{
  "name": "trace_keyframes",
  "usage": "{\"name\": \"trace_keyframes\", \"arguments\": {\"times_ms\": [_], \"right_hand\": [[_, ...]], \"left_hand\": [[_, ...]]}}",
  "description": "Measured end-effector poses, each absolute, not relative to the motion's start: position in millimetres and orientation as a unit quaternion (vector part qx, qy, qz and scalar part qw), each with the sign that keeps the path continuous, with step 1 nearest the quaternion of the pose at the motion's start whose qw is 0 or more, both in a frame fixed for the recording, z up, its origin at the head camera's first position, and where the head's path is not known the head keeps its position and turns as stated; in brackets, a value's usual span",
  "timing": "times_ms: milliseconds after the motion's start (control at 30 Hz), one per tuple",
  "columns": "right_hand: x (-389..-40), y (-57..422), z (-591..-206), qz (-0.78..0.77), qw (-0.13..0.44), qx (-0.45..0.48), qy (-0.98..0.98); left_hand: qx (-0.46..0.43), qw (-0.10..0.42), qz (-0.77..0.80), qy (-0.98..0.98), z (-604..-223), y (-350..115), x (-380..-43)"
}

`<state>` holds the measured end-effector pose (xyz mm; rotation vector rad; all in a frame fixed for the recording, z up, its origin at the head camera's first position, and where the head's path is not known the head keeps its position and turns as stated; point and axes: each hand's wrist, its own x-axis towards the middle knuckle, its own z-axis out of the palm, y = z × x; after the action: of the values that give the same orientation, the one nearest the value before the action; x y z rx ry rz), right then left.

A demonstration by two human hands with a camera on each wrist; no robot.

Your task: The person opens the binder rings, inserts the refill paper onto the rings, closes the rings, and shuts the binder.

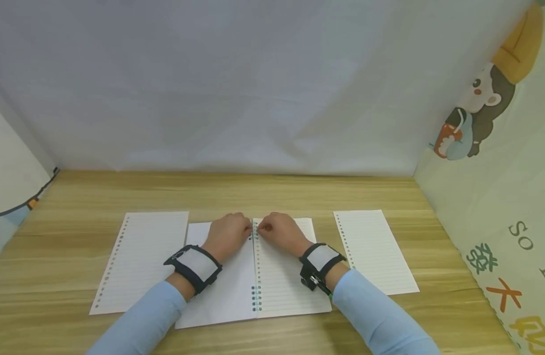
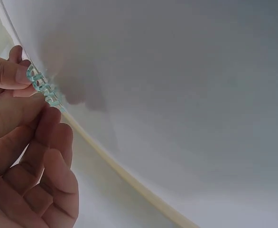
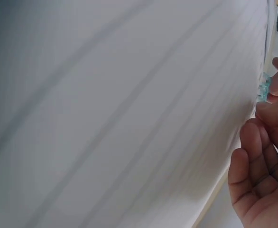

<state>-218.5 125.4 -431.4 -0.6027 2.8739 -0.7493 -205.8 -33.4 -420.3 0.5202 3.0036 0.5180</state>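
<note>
Two stacks of punched paper lie side by side in the head view, a blank left page point(image 1: 225, 296) and a lined right page point(image 1: 294, 291), their holed edges meeting. At the top of that seam, my left hand point(image 1: 228, 234) and right hand point(image 1: 282, 232) face each other, fingertips close together. Between them is a translucent teal loose-leaf binding ring clip point(image 2: 43, 86), threaded at the paper edge. Thumbs and fingers of both hands pinch it from either side. A second teal ring clip point(image 1: 256, 299) sits lower on the seam. The hands partly hide the upper clip.
A loose punched sheet point(image 1: 139, 251) lies on the left, its inner edge beside the blank page. Another lined sheet point(image 1: 374, 251) lies to the right, partly behind the right wrist. A white curtain point(image 1: 236, 98) hangs behind the wooden table point(image 1: 365, 190).
</note>
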Motion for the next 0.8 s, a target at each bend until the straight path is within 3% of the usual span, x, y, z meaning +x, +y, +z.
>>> {"name": "trace_keyframes", "arguments": {"times_ms": [800], "right_hand": [[-215.6, 121.7, -430.7, -0.236, 0.072, -0.2, 0.948]], "left_hand": [[0.178, 0.021, 0.159, 0.971, -421.9, -32.4, -202.1]]}}
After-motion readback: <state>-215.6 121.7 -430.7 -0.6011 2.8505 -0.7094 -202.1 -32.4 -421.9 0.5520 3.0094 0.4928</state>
